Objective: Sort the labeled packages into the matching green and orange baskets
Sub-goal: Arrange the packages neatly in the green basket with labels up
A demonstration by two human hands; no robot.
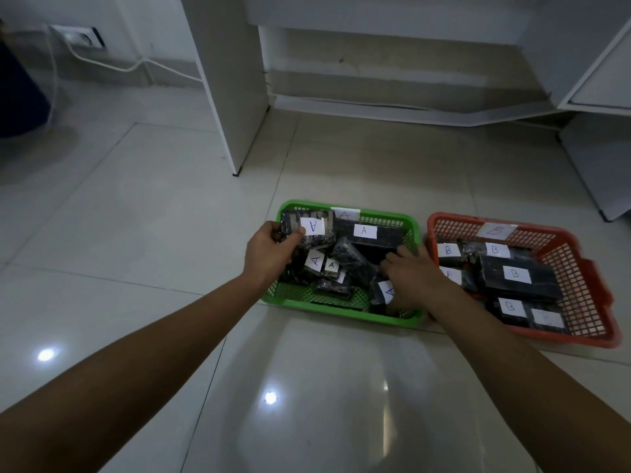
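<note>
Near us, left hand point(269, 250) pinches black wrapped pkg marked A point(307, 228) over green plastic basket point(341, 310); right hand point(406, 271) curled among A pkgs, grip unclear. Orange plastic basket point(580, 278), right, holds B pkgs; none loose on floor, so sorting approx. done.

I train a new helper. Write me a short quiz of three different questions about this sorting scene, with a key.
1. True or false: the left hand grips a black wrapped package with a white paper label A.
2. Which letter is on the label of the orange plastic mesh basket? a) A b) B c) C
3. Fill in: the right hand reaches into the ___ plastic mesh basket.

Key: 1 true; 2 b; 3 green.
</note>
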